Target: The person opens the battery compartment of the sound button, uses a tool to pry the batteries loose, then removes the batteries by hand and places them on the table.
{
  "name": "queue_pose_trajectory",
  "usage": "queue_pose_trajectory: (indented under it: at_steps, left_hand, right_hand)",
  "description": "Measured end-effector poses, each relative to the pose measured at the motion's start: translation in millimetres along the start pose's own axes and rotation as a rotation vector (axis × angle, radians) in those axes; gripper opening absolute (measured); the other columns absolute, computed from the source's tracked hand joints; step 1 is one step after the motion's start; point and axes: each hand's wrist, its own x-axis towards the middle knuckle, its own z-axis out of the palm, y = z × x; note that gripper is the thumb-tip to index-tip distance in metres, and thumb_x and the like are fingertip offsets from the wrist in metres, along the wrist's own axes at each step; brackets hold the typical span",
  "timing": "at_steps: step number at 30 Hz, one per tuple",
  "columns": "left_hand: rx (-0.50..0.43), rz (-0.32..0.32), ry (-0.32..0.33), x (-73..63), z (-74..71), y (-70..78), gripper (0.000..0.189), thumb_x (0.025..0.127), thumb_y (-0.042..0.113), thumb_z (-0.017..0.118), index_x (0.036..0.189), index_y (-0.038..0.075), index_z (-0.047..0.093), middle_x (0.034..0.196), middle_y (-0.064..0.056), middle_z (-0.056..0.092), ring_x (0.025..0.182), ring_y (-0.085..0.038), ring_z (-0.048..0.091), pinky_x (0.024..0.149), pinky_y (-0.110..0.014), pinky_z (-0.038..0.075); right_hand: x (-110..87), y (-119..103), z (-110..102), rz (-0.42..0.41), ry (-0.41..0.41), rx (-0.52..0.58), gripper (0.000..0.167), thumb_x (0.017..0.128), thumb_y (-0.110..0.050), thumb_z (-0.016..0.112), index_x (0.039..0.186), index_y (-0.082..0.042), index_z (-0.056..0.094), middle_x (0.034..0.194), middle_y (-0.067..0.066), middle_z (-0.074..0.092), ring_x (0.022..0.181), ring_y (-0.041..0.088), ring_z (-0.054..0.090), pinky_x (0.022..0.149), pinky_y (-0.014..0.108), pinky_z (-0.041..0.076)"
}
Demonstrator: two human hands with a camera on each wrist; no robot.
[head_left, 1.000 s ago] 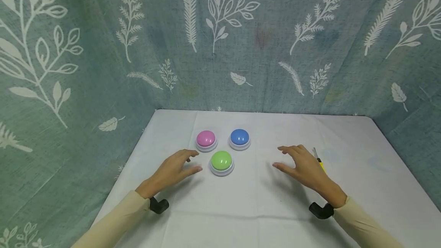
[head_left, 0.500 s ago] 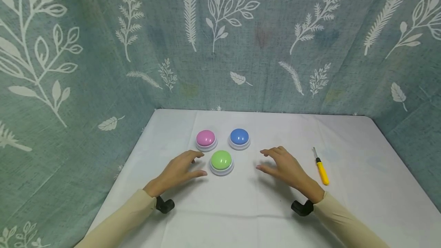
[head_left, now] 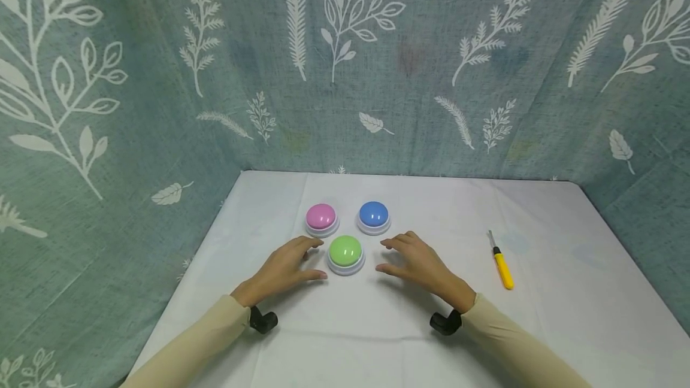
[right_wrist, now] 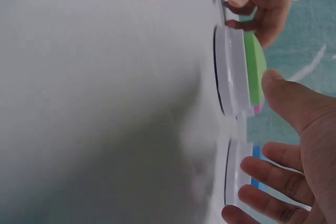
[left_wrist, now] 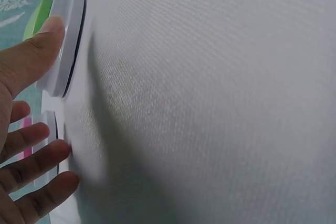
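Three round push buttons with white bases stand on the table: a green one [head_left: 345,250] in front, a pink one [head_left: 320,217] behind it to the left, and a blue one [head_left: 374,214] behind it to the right. Just left of the green button hovers my left hand [head_left: 283,268], thumb and fingers spread apart and holding nothing. My right hand [head_left: 423,265] hovers on the button's right side, its fingers loosely bent and nothing between them. In the head view a gap shows between each hand and the green button.
A screwdriver [head_left: 502,262] with a yellow handle lies on the table to the right of my right hand. The white cloth-covered table [head_left: 345,352] ends at a green leaf-patterned curtain [head_left: 409,76] behind and at the sides.
My right hand has moved left, from beside the screwdriver to near the green button, uncovering the screwdriver. My left hand has shifted slightly right. The buttons stayed put.
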Motion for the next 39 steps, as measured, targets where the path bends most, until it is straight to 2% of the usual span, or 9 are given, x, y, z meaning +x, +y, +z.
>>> queue_pose_trajectory:
  at_steps: [4, 10, 18, 21, 25, 33, 39]
  left_hand:
    - [-0.002, 0.001, -0.002, 2.6, 2.4, 0.6, 0.08, 0.079, 0.054, 0.085, 0.142, 0.012, 0.059, 0.115, -0.001, 0.064, 0.094, -0.015, 0.058, 0.08, -0.034, 0.05]
    - [-0.019, -0.047, -0.045, 7.5, 4.3, 5.1, 0.087, 0.078, 0.055, 0.086, 0.147, 0.012, 0.055, 0.116, -0.001, 0.063, 0.096, -0.013, 0.056, 0.081, -0.035, 0.05]
    - [-0.005, -0.075, -0.07, 13.3, 7.7, 6.7, 0.092, 0.079, 0.055, 0.086, 0.152, 0.012, 0.05, 0.109, 0.001, 0.062, 0.094, -0.012, 0.052, 0.078, -0.033, 0.048]
    - [0.001, -0.067, -0.066, 15.3, 9.0, 6.6, 0.091, 0.079, 0.054, 0.086, 0.152, 0.011, 0.051, 0.104, 0.001, 0.06, 0.092, -0.012, 0.051, 0.075, -0.032, 0.047]
    - [-0.004, -0.05, -0.059, 17.0, 10.6, 7.3, 0.087, 0.08, 0.05, 0.086, 0.15, 0.009, 0.053, 0.101, 0.002, 0.06, 0.09, -0.011, 0.05, 0.073, -0.031, 0.046]
    - [-0.055, -0.011, -0.046, 21.6, 14.4, 7.7, 0.077, 0.08, 0.043, 0.088, 0.143, 0.01, 0.059, 0.112, 0.0, 0.063, 0.092, -0.013, 0.054, 0.078, -0.033, 0.049]
    - [-0.104, 0.007, -0.037, 25.7, 16.6, 7.2, 0.07, 0.08, 0.04, 0.089, 0.138, 0.013, 0.062, 0.102, 0.004, 0.062, 0.088, -0.015, 0.055, 0.075, -0.03, 0.047]
  right_hand:
    - [6.8, -4.8, 8.7, -0.029, -0.002, -0.013, 0.06, 0.087, -0.049, 0.081, 0.128, -0.007, 0.071, 0.116, 0.002, 0.072, 0.108, 0.02, 0.059, 0.089, 0.04, 0.054]
    - [16.3, -10.3, 18.3, -0.06, -0.019, -0.021, 0.063, 0.085, -0.048, 0.082, 0.129, -0.004, 0.07, 0.119, 0.006, 0.072, 0.108, 0.023, 0.059, 0.09, 0.041, 0.054]
    - [26.9, -12.9, 29.0, -0.072, -0.046, -0.027, 0.065, 0.085, -0.046, 0.083, 0.131, -0.002, 0.068, 0.129, 0.011, 0.069, 0.121, 0.029, 0.058, 0.1, 0.045, 0.05]
    - [30.4, -13.9, 31.6, -0.067, -0.057, -0.023, 0.066, 0.085, -0.047, 0.084, 0.132, -0.003, 0.068, 0.131, 0.01, 0.068, 0.126, 0.03, 0.056, 0.103, 0.046, 0.048]
    - [33.6, -15.5, 34.9, -0.062, -0.058, -0.013, 0.066, 0.084, -0.046, 0.084, 0.132, -0.003, 0.068, 0.131, 0.011, 0.068, 0.124, 0.031, 0.056, 0.103, 0.046, 0.048]
    - [36.9, -16.8, 40.9, -0.035, -0.052, -0.013, 0.066, 0.083, -0.044, 0.086, 0.132, -0.003, 0.068, 0.131, 0.012, 0.067, 0.12, 0.03, 0.056, 0.1, 0.044, 0.05]
    - [39.7, -16.8, 42.7, -0.033, -0.039, -0.005, 0.067, 0.082, -0.043, 0.087, 0.131, -0.003, 0.068, 0.13, 0.012, 0.067, 0.119, 0.029, 0.056, 0.101, 0.044, 0.049]
